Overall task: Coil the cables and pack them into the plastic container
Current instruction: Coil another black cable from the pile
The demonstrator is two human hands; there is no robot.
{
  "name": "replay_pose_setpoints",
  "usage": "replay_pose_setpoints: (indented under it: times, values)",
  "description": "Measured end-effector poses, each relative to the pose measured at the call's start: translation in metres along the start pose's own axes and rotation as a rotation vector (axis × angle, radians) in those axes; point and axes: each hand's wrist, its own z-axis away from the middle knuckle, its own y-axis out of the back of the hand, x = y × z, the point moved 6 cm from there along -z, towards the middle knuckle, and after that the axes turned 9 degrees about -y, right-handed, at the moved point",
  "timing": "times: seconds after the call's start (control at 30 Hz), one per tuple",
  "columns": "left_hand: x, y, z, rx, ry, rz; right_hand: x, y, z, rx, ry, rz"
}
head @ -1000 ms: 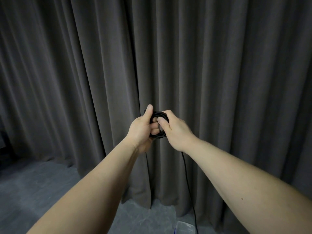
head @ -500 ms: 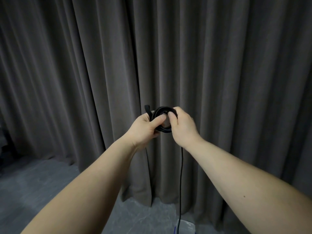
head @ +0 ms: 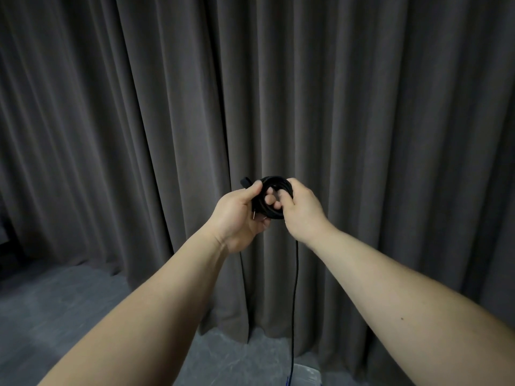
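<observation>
A black cable is wound into a small coil (head: pixel 274 181) held up in front of me at chest height. My left hand (head: pixel 239 215) grips the coil's left side, thumb over the loops, with a black plug end sticking out above the thumb. My right hand (head: pixel 302 210) holds the coil's right side, fingers through its middle. The loose tail of the cable (head: pixel 295 288) hangs straight down from under my right hand. A clear plastic container (head: pixel 305 376) shows only as a corner at the bottom edge, below the hanging tail.
A dark grey pleated curtain (head: pixel 390 135) fills the whole background. Grey floor (head: pixel 69 302) spreads at lower left. Something dark stands at the far left edge.
The coil has shifted slightly and my left thumb now lies across its loops. My right fingers have moved into the coil's centre. The hanging tail swings little.
</observation>
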Motion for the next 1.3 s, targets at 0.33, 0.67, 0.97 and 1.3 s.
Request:
replay_pose_setpoints:
  times: [0.33,0.67,0.97,1.3]
  values:
    - [-0.004,-0.001,-0.001,0.019,-0.003,0.029,0.001,-0.001,0.005,-0.08,0.021,-0.055]
    - [-0.003,-0.008,0.003,-0.073,0.051,0.063,-0.001,0.002,0.003,0.02,0.085,0.02]
    - [-0.002,-0.011,0.006,-0.062,0.119,0.174,0.006,-0.003,-0.002,0.003,0.067,-0.096]
    - [0.021,0.025,-0.004,0.203,-0.126,0.167,0.039,-0.005,0.007,-0.125,-0.107,-0.052]
